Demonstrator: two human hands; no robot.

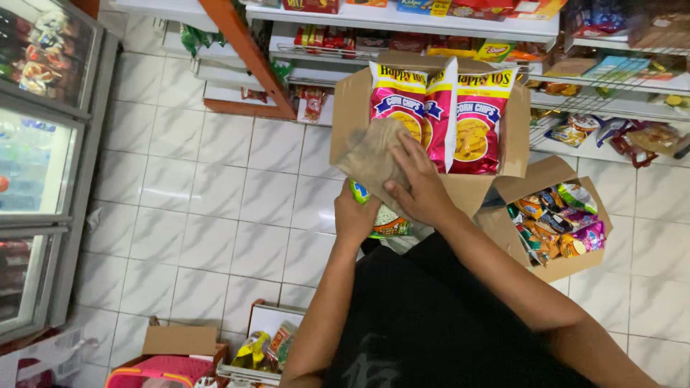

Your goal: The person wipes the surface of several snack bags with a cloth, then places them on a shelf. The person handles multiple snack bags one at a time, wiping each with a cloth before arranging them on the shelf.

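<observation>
My left hand [355,215] grips a green and white snack packet [381,219] from below, in front of my chest. My right hand [417,185] presses a brownish cloth [374,158] onto the top of that packet. Just beyond both hands stands an open cardboard box [351,108] with three upright pink and yellow chip bags [438,115] inside. The cloth overlaps the box's near left corner.
A second open cardboard box [546,179] of mixed snack packets sits on the white tiled floor at right. Store shelves [402,20] with goods run along the top. Glass-door coolers [43,165] line the left. A pink basket [169,370] and small boxes lie at bottom left.
</observation>
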